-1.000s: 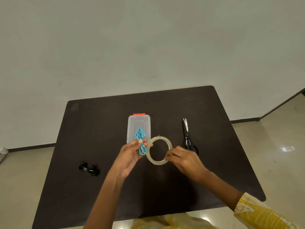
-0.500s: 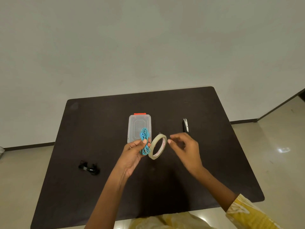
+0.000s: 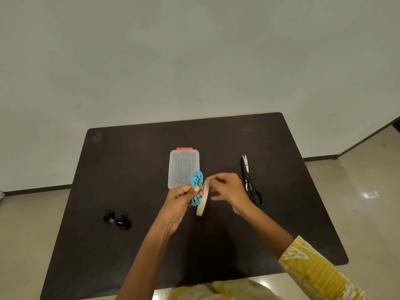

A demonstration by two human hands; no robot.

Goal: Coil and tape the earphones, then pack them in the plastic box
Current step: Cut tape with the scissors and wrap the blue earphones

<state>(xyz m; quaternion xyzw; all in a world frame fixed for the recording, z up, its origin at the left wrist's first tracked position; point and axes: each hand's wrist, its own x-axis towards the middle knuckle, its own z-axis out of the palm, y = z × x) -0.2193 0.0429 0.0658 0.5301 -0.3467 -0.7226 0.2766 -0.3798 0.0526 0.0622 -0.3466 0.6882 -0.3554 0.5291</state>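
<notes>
I noted blue earphones (image 3: 195, 187), coiled into a long bundle, gripped in the left hand (image 3: 180, 197) just before the clear plastic box (image 3: 173, 169); right hand (image 3: 229, 188) pinched the tape roll (image 3: 203, 200) alongside.

A yellow sleeve (image 3: 316, 271) with pale white patterning covers the right forearm; the left is bare.

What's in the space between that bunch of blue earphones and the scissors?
In the head view, the tape roll and the right hand picking at its top edge lie between the blue earphones and the scissors.
</notes>
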